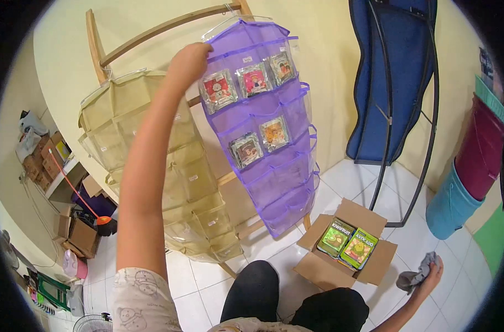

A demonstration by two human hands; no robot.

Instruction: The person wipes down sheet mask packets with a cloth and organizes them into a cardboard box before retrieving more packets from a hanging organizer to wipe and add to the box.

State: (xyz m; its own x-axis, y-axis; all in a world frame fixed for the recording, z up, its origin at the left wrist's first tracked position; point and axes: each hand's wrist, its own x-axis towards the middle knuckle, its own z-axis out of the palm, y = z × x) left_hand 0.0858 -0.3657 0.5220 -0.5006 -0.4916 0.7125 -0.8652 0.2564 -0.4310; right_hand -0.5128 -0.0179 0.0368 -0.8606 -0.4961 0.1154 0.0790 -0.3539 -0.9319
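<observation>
A purple hanging organizer [274, 191] with clear pockets hangs from a wire hanger on a wooden rack [169, 26]. My left hand [191, 60] is raised to its upper left edge, fingers closed on the fabric there. Square packets with red, pink and other prints fill some pockets, such as a red packet [219, 90] and an orange one [274, 133]. Low on the right, my right hand [433, 276] grips a crumpled grey cloth [415, 276]. Nearer my knees, an open cardboard box [313, 268] holds green packs marked Kiwifruit [336, 236] and Avocado [359, 249].
A beige organizer [180, 177] hangs left of the purple one. Against the wall leans a folded blue chair or bed [387, 83] with black tubes. Stacked buckets [454, 205] stand at right. On the left are cartons [80, 238], a broom [104, 220] and a fan [91, 323].
</observation>
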